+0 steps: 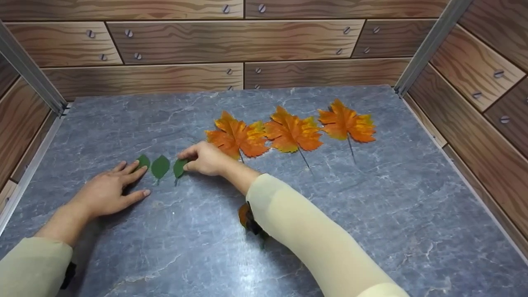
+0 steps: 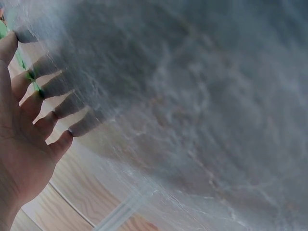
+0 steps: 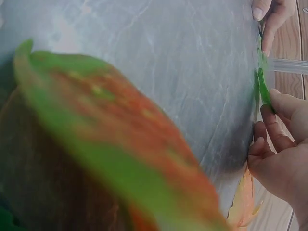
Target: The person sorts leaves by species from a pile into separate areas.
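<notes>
The left hand [image 1: 109, 192] lies on the table [image 1: 412, 185], its fingertips on an end leaf [image 1: 143, 161]. To their right, between both hands, is a middle leaf [image 1: 160, 166]; a third leaf [image 1: 179, 168] is between the right hand's [image 1: 204, 159] thumb and fingers. Three maple leaves [image 1: 291, 132] run in a row rightward from just beyond that hand. Nearer the person, another leaf [image 1: 243, 215] lies partly beneath the right sleeve [image 1: 317, 222]. Beyond both hands, a wall [image 1: 231, 41] stands behind the table.

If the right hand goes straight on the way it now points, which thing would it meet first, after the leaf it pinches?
Probably the middle green leaf, just beyond the pinched leaf in the right hand, though exact height is unclear.
</notes>
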`<state>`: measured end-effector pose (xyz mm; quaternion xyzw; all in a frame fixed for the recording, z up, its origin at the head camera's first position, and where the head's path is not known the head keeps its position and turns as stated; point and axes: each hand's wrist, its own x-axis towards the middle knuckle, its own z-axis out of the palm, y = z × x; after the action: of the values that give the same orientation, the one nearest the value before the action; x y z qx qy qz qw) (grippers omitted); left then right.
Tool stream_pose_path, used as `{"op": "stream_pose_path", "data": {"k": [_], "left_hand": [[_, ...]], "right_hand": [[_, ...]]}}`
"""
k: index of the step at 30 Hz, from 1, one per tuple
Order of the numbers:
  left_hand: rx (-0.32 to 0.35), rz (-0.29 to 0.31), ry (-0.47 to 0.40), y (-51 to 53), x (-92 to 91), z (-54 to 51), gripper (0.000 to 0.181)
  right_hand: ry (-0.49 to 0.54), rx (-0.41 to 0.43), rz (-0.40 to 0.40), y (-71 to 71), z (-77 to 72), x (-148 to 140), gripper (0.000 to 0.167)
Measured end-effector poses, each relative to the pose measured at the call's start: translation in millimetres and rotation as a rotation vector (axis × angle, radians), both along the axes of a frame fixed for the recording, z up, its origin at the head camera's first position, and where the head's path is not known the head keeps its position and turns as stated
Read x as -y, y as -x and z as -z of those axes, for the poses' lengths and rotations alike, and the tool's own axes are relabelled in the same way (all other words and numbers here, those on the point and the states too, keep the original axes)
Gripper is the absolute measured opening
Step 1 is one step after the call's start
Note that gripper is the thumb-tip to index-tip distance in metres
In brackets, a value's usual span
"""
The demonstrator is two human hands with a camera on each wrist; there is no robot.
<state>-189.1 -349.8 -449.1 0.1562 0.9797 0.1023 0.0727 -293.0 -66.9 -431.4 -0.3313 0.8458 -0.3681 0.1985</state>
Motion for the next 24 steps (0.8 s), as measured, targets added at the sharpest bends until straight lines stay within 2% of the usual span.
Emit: {"op": "stream_pose_path", "data": {"k": [16,21,24], "left_hand": [[-0.002,-0.003,-0.003,-1.1,0.2,-1.3,0.086],[-0.003,-0.001,-0.006,-1.1,0.2,-1.2,0.086],[-0.007,0.002,-0.008,-2.1,0.1,0.0,0.085]], "right_hand": [[0.009,0.018,0.031,-0.4,-0.4,-1.5,0.039],[-0.004,-0.001,0.078,-0.8,-8.5,-4.3,0.038],[-0.030,-0.032,0.108,-1.7,-19.3,-7.6,0.038]]}}
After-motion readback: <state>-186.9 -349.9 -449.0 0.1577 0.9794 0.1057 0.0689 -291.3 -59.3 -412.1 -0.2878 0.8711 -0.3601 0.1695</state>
